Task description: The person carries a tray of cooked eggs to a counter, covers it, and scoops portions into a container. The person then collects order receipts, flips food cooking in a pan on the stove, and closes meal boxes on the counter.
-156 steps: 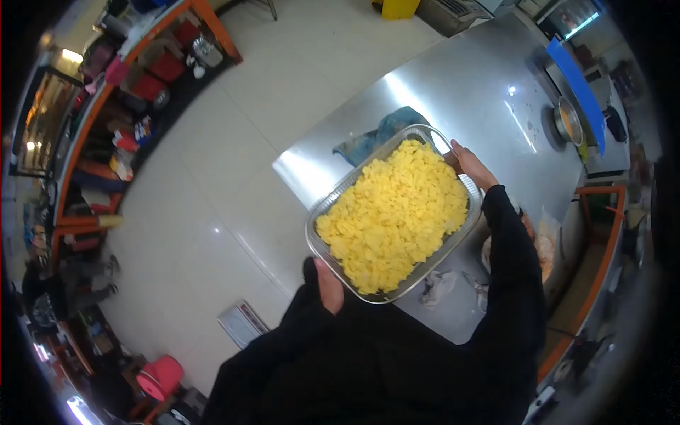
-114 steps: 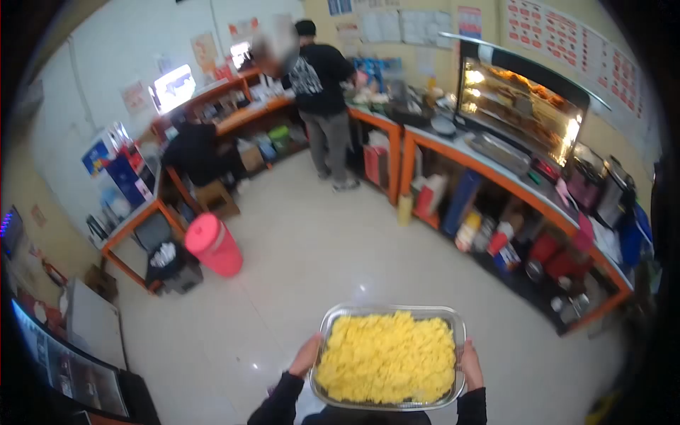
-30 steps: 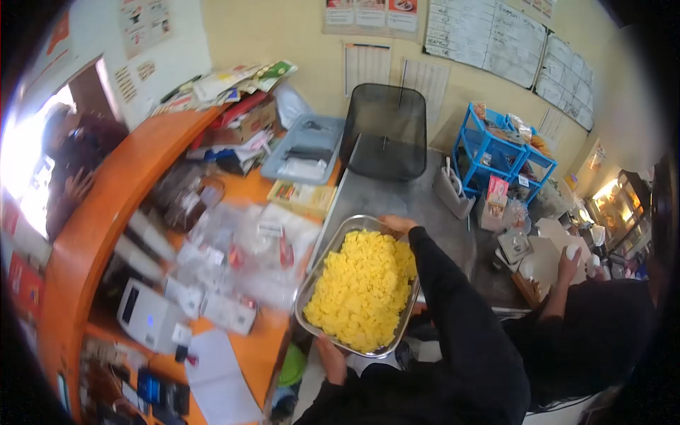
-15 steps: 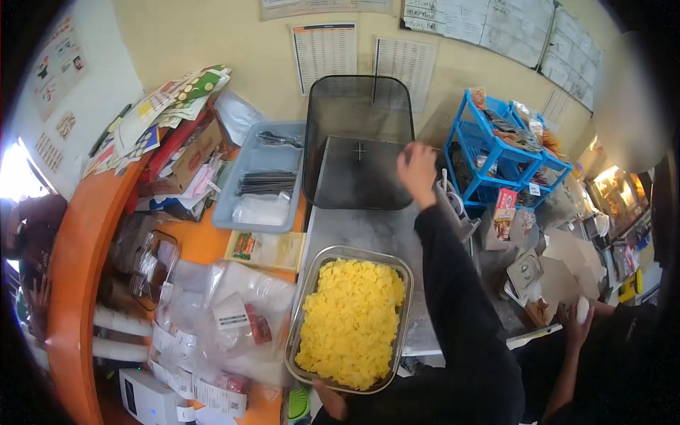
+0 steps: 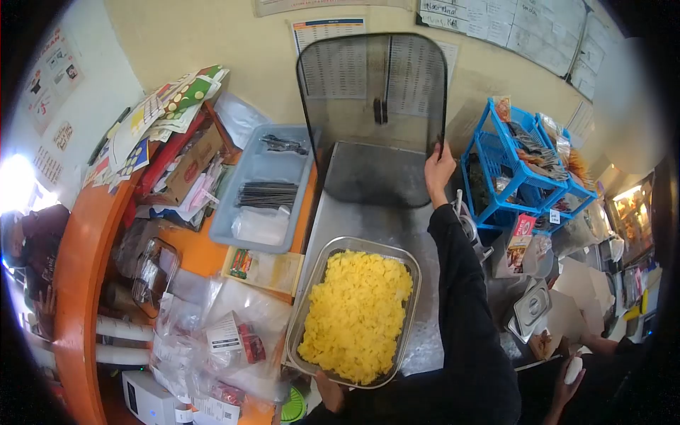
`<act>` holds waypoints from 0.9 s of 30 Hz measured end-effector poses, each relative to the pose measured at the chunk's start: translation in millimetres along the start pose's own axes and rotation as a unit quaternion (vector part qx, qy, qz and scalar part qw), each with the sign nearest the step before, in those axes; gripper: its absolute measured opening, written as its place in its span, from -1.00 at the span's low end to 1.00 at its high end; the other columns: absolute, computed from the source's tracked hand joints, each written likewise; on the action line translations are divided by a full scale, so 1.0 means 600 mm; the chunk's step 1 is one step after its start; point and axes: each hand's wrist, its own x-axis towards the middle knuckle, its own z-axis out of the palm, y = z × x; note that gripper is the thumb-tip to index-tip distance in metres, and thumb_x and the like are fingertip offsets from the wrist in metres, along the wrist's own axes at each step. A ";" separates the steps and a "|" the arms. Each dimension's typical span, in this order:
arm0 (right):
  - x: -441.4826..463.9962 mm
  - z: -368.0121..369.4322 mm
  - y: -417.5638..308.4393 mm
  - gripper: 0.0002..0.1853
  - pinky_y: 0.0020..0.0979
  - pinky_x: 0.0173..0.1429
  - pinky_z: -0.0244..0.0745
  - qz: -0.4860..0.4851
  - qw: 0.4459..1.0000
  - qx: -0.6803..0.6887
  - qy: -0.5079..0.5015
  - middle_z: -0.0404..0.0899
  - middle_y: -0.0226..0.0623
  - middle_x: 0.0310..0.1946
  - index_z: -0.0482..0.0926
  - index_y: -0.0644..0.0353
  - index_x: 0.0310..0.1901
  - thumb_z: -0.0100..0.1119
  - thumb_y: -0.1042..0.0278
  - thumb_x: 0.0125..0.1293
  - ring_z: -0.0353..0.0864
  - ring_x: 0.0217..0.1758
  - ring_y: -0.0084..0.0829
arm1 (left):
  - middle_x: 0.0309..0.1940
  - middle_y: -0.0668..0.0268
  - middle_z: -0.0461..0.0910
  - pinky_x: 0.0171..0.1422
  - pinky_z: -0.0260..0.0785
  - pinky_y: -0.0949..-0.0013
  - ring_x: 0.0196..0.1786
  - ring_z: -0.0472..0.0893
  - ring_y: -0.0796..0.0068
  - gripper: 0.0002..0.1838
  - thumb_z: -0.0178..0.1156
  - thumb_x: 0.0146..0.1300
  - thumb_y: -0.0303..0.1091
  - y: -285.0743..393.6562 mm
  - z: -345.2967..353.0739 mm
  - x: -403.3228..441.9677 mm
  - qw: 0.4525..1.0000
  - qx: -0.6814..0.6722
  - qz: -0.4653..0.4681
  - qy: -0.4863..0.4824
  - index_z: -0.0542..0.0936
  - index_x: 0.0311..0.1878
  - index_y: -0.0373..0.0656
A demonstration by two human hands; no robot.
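Observation:
My right hand (image 5: 440, 173) is closed on the right edge of a dark see-through cover (image 5: 347, 78) with rounded corners and a small handle at its middle. The cover is tilted up in front of the wall, above a dark flat surface (image 5: 368, 159) on the metal counter. Near me, a metal tray (image 5: 414, 312) full of yellow chopped food (image 5: 358, 319) stands at the counter's front edge. My left hand (image 5: 329, 391) grips the tray's near rim at the lower left; its fingers are partly hidden under the tray.
Left of the cover is a blue-grey bin (image 5: 225, 219) with black utensils. Plastic bags (image 5: 241, 319) and labels lie on the orange counter. Right stand a blue rack (image 5: 489, 159) of packets and steel lids (image 5: 531, 308). Another person's hand (image 5: 567, 375) holds something white at lower right.
My right hand has taken hold of the dark cover's right edge. The cover has been lifted and tilted up from the surface. My left hand stays at the tray.

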 end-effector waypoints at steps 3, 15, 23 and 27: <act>0.048 -0.010 -0.034 -0.65 -0.13 -0.06 0.43 -0.083 0.990 0.069 0.095 0.59 0.06 -0.23 0.51 0.30 0.06 -0.04 0.64 0.22 0.56 -0.15 0.08 | 0.02 0.05 0.47 -0.20 0.55 0.26 -0.03 0.58 0.21 -0.43 -0.33 0.47 0.08 -0.018 0.014 0.079 0.992 0.057 0.098 -0.062 0.25 0.20 -0.27; 0.152 -0.021 -0.012 -0.33 -0.21 0.05 0.40 -0.227 0.961 0.051 0.149 0.54 -0.11 -0.16 0.51 0.18 0.14 -0.14 0.77 -0.12 0.49 -0.09 -0.07 | -0.01 0.06 0.48 0.00 0.52 0.16 -0.11 0.60 0.21 -0.31 -0.34 0.40 0.24 0.057 0.248 0.270 0.987 0.028 -0.077 -0.137 0.21 0.25 -0.22; 0.194 -0.031 -0.003 -0.26 -0.08 0.19 0.41 -0.304 0.942 0.047 0.138 0.53 -0.21 -0.19 0.56 0.11 0.09 -0.14 0.77 -0.27 0.50 -0.10 -0.13 | 0.02 -0.07 0.50 0.19 0.36 0.04 0.04 0.55 0.08 0.05 -0.41 0.17 0.55 0.370 0.290 0.290 0.949 -0.057 0.001 -0.312 0.31 0.19 -0.41; 0.200 -0.041 -0.025 -0.26 0.04 0.29 0.35 -0.352 0.924 0.059 0.136 0.55 -0.28 -0.16 0.58 0.10 0.07 -0.12 0.77 -0.28 0.51 -0.10 -0.18 | 0.17 -0.17 0.39 0.34 0.19 -0.10 0.22 0.43 -0.02 0.09 -0.35 0.15 0.54 0.563 0.397 0.293 0.904 -0.237 -0.066 -0.350 0.21 0.27 -0.46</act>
